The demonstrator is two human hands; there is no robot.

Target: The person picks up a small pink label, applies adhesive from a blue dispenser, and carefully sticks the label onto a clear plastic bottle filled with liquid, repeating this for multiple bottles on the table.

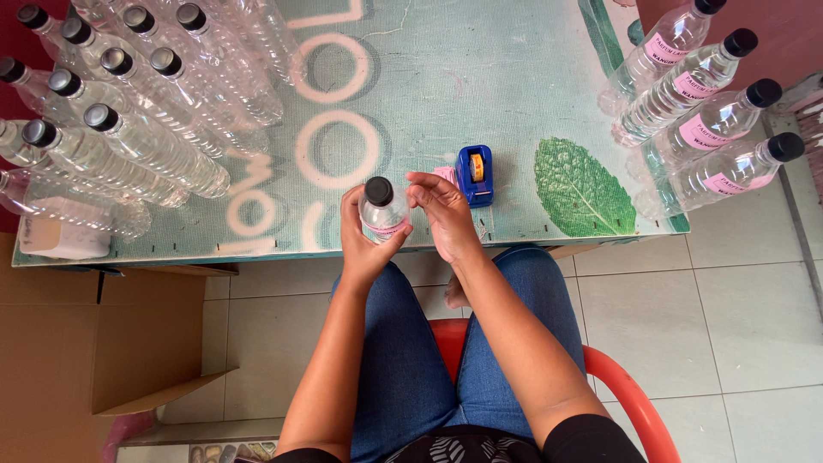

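Bottle (383, 210) upright; cap (378, 190) toward camera.

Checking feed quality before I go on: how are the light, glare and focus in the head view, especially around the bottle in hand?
Head view: even daylight with soft shadows; the held bottle, left hand and right hand are sharp. The clear bottles at left show small highlights, no blinding glare. Wide-angle distortion splays the labelled bottles at right outward. No motion blur.

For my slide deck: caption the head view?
Left hand holds a clear bottle; right hand presses its pink label.
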